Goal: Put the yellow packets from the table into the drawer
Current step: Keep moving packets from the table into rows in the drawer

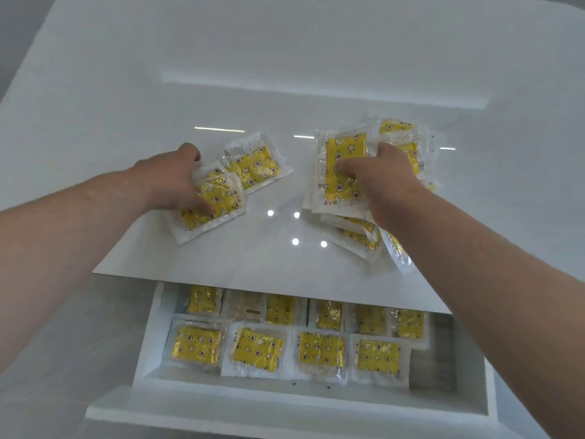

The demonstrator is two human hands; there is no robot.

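The white table (278,264) lies bare between the two hands, right down to its front edge. Under that edge the drawer (148,337) stands pulled out. Two rows of stored packets (258,348) fill it, except for a bare strip at its right end. Toward the table's right side, the right hand (384,185) curls around the top packet (338,175) of a pile (361,237). Left of centre, the left hand (171,182) grips a yellow packet (212,207), with a loose packet (253,167) touching it.

plain room, glossy white table (190,264)
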